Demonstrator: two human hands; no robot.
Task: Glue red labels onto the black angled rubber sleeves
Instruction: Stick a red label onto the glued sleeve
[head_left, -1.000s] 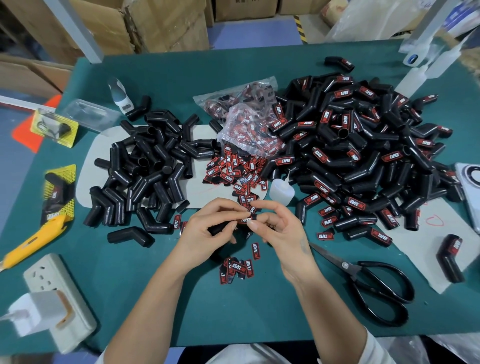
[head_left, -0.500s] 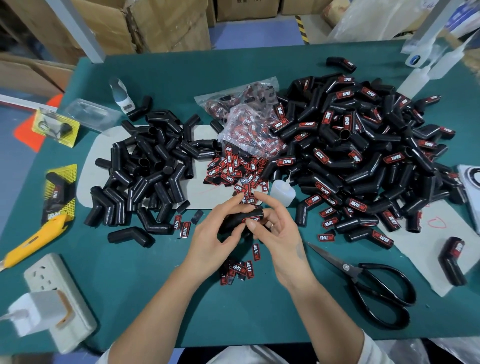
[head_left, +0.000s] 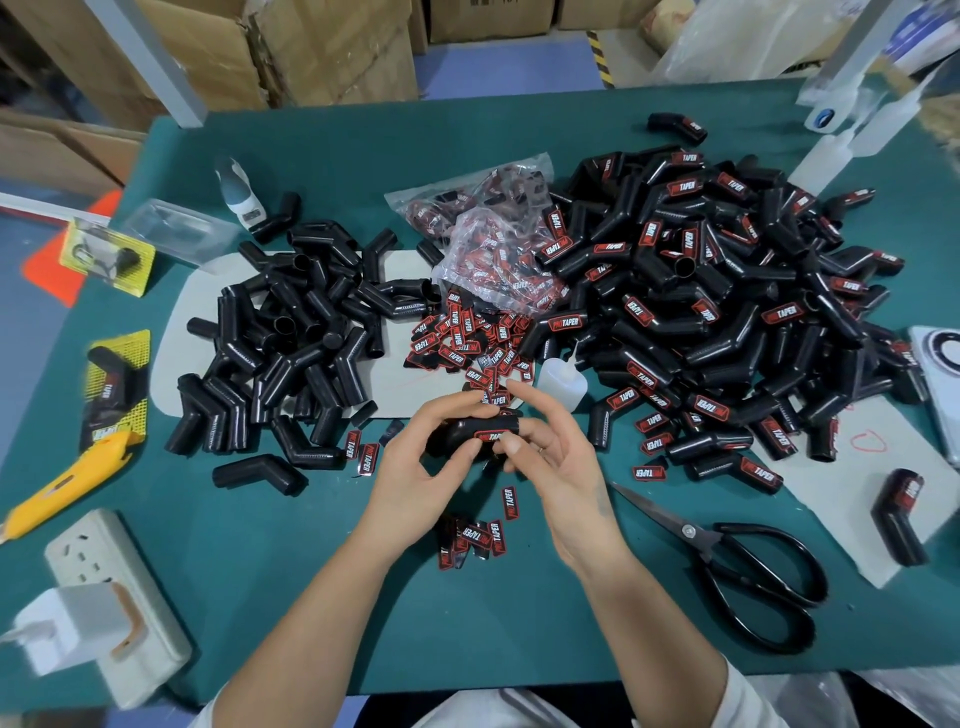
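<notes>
While cardboard boxes (head_left: 291, 57) stand behind it, a green-topped table (head_left: 363, 623) fills the view. Over its middle the left hand (head_left: 415, 478) grips a black angled sleeve (head_left: 467, 434) with a red label (head_left: 493, 435) on it; the right hand (head_left: 561, 457) presses the label with its thumb, fingers loose. Unlabelled sleeves (head_left: 291, 343) are heaped left, labelled sleeves (head_left: 717, 301) right, black scissors (head_left: 748, 571) nearer.

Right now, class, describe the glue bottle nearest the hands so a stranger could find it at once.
Start at the big labelled pile of sleeves on the right. At its near-left edge, beside the loose red labels, stands the small glue bottle. It alone is translucent white with a thin nozzle.
</notes>
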